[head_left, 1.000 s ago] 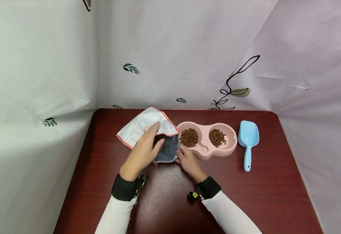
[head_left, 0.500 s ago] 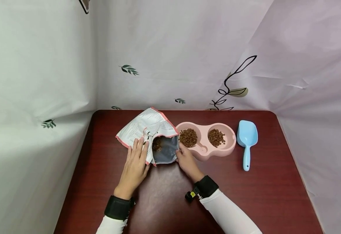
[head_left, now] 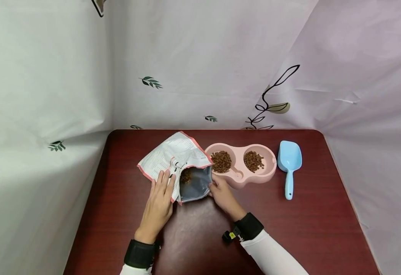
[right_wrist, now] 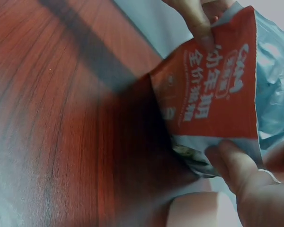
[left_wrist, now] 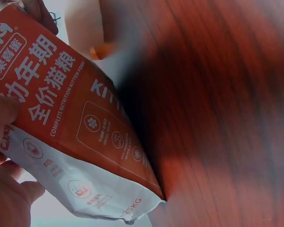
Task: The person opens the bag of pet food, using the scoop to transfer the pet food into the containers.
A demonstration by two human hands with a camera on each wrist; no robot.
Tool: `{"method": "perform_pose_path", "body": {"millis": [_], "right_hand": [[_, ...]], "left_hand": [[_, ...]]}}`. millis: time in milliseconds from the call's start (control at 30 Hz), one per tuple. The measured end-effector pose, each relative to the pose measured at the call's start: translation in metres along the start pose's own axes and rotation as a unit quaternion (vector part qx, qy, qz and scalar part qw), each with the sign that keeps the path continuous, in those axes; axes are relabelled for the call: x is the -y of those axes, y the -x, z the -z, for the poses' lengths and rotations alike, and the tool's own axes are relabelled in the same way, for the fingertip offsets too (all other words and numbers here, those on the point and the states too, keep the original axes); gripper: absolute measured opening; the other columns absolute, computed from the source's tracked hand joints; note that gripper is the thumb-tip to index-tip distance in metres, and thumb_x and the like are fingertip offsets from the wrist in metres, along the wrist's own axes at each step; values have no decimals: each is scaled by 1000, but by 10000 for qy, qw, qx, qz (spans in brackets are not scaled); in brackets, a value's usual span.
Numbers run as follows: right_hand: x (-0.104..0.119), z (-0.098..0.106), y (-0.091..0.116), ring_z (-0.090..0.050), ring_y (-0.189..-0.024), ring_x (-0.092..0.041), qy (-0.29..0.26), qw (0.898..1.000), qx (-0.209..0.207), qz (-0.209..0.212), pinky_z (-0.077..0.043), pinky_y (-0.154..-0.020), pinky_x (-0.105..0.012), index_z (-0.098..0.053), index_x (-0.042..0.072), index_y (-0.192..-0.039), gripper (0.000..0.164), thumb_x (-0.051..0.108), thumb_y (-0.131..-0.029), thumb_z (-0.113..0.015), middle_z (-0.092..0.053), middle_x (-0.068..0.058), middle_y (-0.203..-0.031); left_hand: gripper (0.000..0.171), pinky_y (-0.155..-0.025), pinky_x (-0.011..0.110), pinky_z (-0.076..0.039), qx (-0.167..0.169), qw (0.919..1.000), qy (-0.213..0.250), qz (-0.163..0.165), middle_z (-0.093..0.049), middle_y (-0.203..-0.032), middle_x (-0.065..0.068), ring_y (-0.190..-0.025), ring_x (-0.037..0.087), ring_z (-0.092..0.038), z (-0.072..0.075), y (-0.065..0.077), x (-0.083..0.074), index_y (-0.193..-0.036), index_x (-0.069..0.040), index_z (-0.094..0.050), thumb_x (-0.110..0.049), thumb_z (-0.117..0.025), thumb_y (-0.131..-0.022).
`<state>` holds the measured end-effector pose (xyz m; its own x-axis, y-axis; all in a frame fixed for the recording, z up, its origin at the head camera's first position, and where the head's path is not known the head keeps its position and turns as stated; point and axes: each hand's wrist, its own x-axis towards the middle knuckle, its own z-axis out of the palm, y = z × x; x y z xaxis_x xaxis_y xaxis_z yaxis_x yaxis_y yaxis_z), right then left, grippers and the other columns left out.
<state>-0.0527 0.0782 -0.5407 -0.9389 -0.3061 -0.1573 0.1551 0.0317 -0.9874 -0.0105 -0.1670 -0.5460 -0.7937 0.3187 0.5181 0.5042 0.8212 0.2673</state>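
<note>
Kitten-food bag [head_left: 171,152] tilts over the table [head_left: 200,240], mouth gaping toward me, kibble [head_left: 185,176] inside; my left hand [head_left: 156,209] pinches its near side, my right hand [head_left: 225,194] grips its right rim. Beside it sits a pink double bowl [head_left: 240,162], more kibble in both halves, then a blue scoop [head_left: 289,160].

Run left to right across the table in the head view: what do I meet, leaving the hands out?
Bag → pink double bowl → light-blue scoop.
</note>
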Motion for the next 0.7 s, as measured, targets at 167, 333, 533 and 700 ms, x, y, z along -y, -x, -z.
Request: {"method": "perform_pose_path", "body": {"millis": [167,333,533,700], "right_hand": [[10,5,18,-70,-110,-27,490,9973,406,354,-57,-84,-23,-50,-10,-146,46,-5,-100,-47,-65,-33,-129],[22,19,27,-68,-115,-34,267,9972,527,462,-59,-88,-27,-51,-12,-142,42,-2,-102,-43,-60,-36,-132],[22,27,-3,-61,-128,-33,1478,9782,-25,1456,-57,-97,-46,-45,7,-154,67,-15,-91,-55,-55,-21,-149],[26,21,-19,-35,-153,-28,2514,9434,568,2086,-37,-118,-51,-45,19,-158,71,-1,-93,-68,-33,-5,-168]], "left_hand": [[81,-116,64,-33,-175,9996,173,148,-48,-155,26,-142,46,-48,16,14,-15,-151,2,-49,15,-62,-73],[75,-123,50,-29,-644,9960,574,231,-58,-146,24,-134,45,-56,33,21,-27,-146,2,-56,20,-54,-73],[62,-121,47,-34,-1051,9899,927,228,-66,-136,24,-129,43,-61,38,22,-31,-134,4,-66,22,-47,-79],[57,-119,47,-37,-1203,9863,1106,247,-69,-131,23,-127,41,-63,39,21,-32,-132,5,-67,22,-46,-81]]}}
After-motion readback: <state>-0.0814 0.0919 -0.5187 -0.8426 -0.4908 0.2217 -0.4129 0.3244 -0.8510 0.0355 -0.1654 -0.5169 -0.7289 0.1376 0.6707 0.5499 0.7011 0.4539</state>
